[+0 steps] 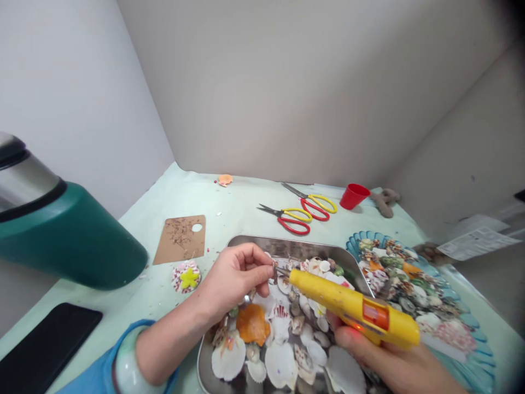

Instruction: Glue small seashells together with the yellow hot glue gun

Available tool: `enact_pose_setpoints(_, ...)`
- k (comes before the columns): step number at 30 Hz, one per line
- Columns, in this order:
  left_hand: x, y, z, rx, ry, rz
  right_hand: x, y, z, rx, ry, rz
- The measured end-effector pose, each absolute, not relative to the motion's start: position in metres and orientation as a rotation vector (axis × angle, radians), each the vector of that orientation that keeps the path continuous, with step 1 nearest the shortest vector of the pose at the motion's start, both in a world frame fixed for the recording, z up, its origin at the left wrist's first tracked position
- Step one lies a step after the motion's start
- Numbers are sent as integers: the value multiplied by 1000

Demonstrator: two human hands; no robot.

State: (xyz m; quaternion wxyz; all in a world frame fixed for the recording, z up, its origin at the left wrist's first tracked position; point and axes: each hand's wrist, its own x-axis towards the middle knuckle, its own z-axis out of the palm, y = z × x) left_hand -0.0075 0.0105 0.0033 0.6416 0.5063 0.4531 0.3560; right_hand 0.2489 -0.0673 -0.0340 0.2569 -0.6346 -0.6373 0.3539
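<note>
My left hand [233,276] hovers over a metal tray [262,241] full of seashells, its fingers pinched on a small shell [274,270]. My right hand [389,364] grips a yellow hot glue gun [355,309], whose nozzle tip points at that small shell and nearly touches it. An orange shell [252,324] and several white scallop shells [281,364] lie in the tray under my hands.
A blue plate [471,358] of mixed shells sits right of the tray. Two red-and-yellow scissors [293,216], a red cup [353,196], a brown card [181,239], a shell with a yellow star [186,276], a green jug [61,235] and a black phone [45,350] lie around.
</note>
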Motion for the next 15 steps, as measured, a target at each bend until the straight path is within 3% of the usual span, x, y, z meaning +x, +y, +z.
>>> enact_pose_setpoints(15, -6, 11, 4, 1168, 1064, 813, 247, -67, -34, -1722, -1755, 917)
